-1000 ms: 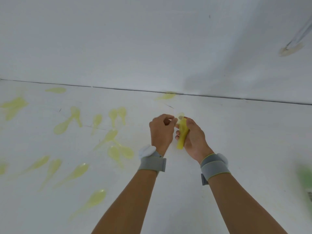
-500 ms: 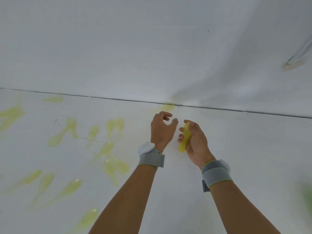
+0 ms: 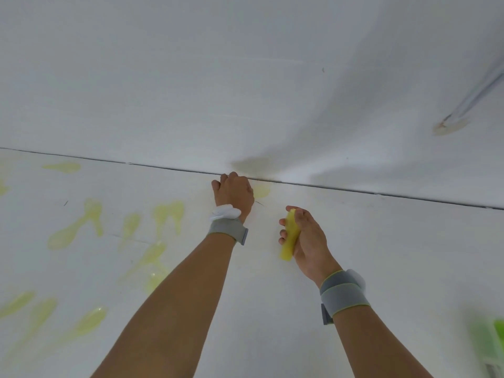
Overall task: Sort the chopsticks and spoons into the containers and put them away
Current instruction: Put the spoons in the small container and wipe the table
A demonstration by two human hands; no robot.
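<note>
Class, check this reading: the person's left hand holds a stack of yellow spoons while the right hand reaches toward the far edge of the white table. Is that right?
Not quite: the hands are swapped. In the head view the right hand holds the stack of yellow spoons, while the left hand reaches toward the far edge of the white table.

Loose pale yellow-green spoons [image 3: 73, 227] on the table [image 3: 381, 255]: at least eleven can be made out, though blur prevents a firm total. Yellow bundle [image 3: 289, 238]: one; the number of pieces in it cannot be told. Hands: two, the left hand [image 3: 233, 190] and the right hand [image 3: 308, 241], each with one grey wristband [image 3: 227, 230] (two in all), plus one green container [image 3: 491, 342], cut off by the picture's edge.
</note>
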